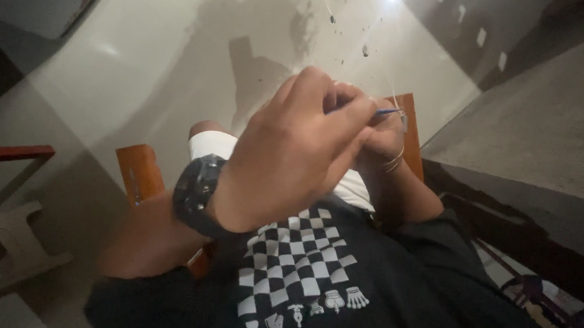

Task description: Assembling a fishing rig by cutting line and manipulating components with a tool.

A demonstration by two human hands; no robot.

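We see a thin blue stick (pixel 386 112), like a fine tool or needle holder, poking out to the right from between the two hands, held up in front of the chest. Its near end is hidden behind the left hand's fingers, so we cannot tell how long it is. A pale thin thread (pixel 395 159) loops down from the far hand, and another fine strand rises from the stick's tip towards the floor beyond.

The left hand (pixel 293 150) fills the middle of the view, back of the hand towards us, fingers curled tightly in with the tips pinched around the blue stick. A dark chunky wristwatch (pixel 196 194) sits on that wrist. The right hand (pixel 384 136) lies just behind it, mostly covered; its fingers look bunched close at the stick's tip and the thread, but we cannot tell exactly what they grip.

Below the hands we see a black shirt (pixel 392 297) with a white checkerboard print and white shorts (pixel 214 144) on the lap. Wooden chair arms (pixel 137 173) show at either side. Beyond lies a pale shiny floor (pixel 162 50) with a few dark specks, and a white plastic stool (pixel 1 245) stands at the left edge.
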